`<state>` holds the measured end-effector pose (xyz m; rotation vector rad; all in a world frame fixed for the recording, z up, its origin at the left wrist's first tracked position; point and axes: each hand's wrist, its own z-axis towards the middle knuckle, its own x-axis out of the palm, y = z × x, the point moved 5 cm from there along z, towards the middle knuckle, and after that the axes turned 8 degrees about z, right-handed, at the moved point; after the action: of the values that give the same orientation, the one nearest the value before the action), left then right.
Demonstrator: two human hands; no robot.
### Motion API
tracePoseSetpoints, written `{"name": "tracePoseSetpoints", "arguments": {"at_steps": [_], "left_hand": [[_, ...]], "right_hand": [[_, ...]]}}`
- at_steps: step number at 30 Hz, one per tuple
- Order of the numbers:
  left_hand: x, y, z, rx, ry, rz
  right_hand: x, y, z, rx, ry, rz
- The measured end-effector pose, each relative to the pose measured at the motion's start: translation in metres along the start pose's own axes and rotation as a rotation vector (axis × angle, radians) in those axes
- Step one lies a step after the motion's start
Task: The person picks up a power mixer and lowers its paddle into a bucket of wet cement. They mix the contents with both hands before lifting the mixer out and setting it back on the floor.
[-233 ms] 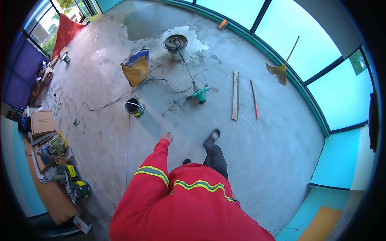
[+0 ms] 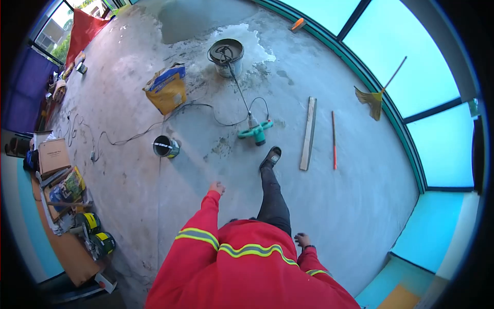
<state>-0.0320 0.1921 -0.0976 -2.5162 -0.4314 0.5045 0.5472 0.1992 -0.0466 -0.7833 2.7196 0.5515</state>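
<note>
I look down over my red jacket with reflective stripes at a bare concrete floor. My left hand (image 2: 216,187) reaches forward at the end of its red sleeve and holds nothing; the fingers look loosely curled. My right hand (image 2: 302,239) hangs low by my side, empty, fingers apart. My leg in dark trousers steps forward, the shoe (image 2: 270,157) landing close to a green mixer drill (image 2: 256,132) whose paddle shaft leans into a grey bucket (image 2: 227,55). A small open paint can (image 2: 165,146) stands ahead left of my left hand.
A yellow and blue sack (image 2: 166,88) stands left of the bucket, with a cable (image 2: 128,136) trailing across the floor. A straight wooden board (image 2: 307,133) and an orange rod (image 2: 333,139) lie right. A broom (image 2: 377,93) leans on the glass wall. Boxes and cans (image 2: 77,206) crowd the left edge.
I have stepped forward; the foot now lands nearer the green mixer drill. My right hand has come into view at my side. The left hand stays stretched ahead.
</note>
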Motion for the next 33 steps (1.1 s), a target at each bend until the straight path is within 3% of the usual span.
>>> {"name": "tracePoseSetpoints", "arguments": {"at_steps": [3,5,9,10,11,12,14,17,19,23,28,31,33], "left_hand": [[0.032,0.029,0.055,-0.069,-0.053,0.029],[0.047,0.003,0.103,-0.132,-0.054,0.046],[0.089,-0.037,0.15,-0.144,-0.099,-0.026],[0.096,-0.048,0.172,-0.118,-0.132,-0.045],[0.107,-0.069,0.18,-0.225,-0.131,-0.223],[0.117,-0.074,0.212,-0.248,-0.106,-0.156],[0.137,-0.055,0.267,-0.306,-0.048,-0.018],[0.161,-0.038,0.35,-0.164,-0.144,0.133],[0.171,-0.061,0.388,-0.151,-0.229,0.029],[0.179,-0.099,0.443,0.042,-0.283,0.369],[0.174,-0.093,0.473,0.347,-0.188,0.557],[0.167,-0.103,0.481,0.463,-0.104,0.681],[0.169,-0.104,0.481,0.441,-0.088,0.634]], "right_hand": [[-0.017,0.149,0.072,-0.216,0.003,-0.164],[-0.014,0.228,0.157,-0.355,0.048,-0.376],[0.016,0.382,0.263,-0.562,-0.004,-0.284],[0.027,0.408,0.282,-0.48,0.048,-0.323],[0.038,0.437,0.301,-0.412,0.097,-0.354],[0.054,0.461,0.329,-0.439,0.129,-0.359],[0.085,0.484,0.384,-0.478,0.195,-0.367],[0.133,0.528,0.448,-0.53,0.144,-0.473],[0.154,0.537,0.492,-0.596,0.078,-0.441],[0.193,0.565,0.549,-0.765,0.016,-0.465],[0.231,0.604,0.572,-0.951,0.23,-0.558],[0.238,0.613,0.583,-1.032,0.281,-0.661],[0.238,0.618,0.58,-1.056,0.296,-0.729]]}}
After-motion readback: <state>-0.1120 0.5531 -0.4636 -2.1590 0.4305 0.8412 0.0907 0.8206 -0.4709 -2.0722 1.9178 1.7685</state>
